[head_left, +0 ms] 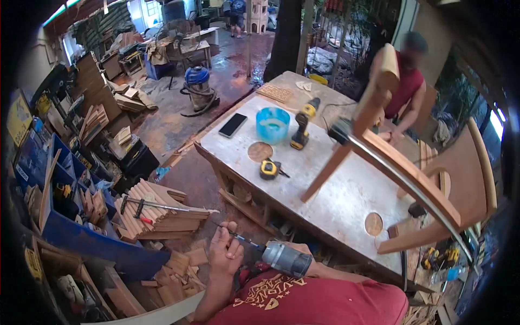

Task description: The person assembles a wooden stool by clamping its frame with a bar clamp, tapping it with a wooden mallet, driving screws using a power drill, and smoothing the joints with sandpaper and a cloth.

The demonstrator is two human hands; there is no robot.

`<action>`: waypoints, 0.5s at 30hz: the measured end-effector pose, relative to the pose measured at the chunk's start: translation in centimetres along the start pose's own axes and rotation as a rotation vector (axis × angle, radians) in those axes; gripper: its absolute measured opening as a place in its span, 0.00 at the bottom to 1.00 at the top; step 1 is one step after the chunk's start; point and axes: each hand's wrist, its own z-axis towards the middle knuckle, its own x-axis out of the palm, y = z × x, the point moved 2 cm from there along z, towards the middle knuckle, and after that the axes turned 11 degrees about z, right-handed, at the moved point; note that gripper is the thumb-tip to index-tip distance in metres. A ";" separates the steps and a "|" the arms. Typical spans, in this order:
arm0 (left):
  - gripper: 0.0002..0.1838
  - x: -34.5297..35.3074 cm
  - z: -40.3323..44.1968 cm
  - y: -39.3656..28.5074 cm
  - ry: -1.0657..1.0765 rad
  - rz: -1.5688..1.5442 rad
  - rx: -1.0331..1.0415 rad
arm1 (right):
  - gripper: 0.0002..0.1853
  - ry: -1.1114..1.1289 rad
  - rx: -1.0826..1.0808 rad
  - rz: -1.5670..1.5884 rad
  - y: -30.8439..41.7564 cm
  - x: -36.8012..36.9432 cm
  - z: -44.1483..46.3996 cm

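Note:
My left hand (226, 250) is raised in front of my red shirt, its fingers curled around the front part of a long thin bit (246, 239). That bit sticks out of a grey power drill (287, 260), held across my chest. Only a little of my right hand (301, 248) shows behind the drill body, closed on it; its fingers are mostly hidden. Whether a small screw sits at the tip of the bit I cannot make out. Beyond my hands, a wooden chair frame (411, 176) with a clamp bar (414, 187) along it rests on the worktable (319, 216).
On the table are a phone (233, 125), a blue tub (272, 125), a yellow drill (303, 123) and a tape measure (269, 169). A person (406, 86) works at the far side. Stacked wood pieces (151, 208) with a clamp lie left, beside a blue bin (97, 244).

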 end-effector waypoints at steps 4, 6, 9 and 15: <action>0.12 2.4 5.8 -2.6 -0.062 0.128 0.036 | 0.35 0.026 -0.060 -0.346 -1.6 -1.0 3.8; 0.13 2.6 8.1 -3.1 -0.092 0.188 -0.007 | 0.33 -0.147 0.080 -0.362 -0.7 0.3 6.0; 0.16 3.6 12.7 -5.1 -0.041 0.500 -0.067 | 0.25 -0.572 0.649 -0.158 4.0 2.4 11.1; 0.18 -1.5 24.0 -4.8 0.279 1.227 -0.019 | 0.26 -1.024 0.609 -0.239 -3.5 3.9 10.0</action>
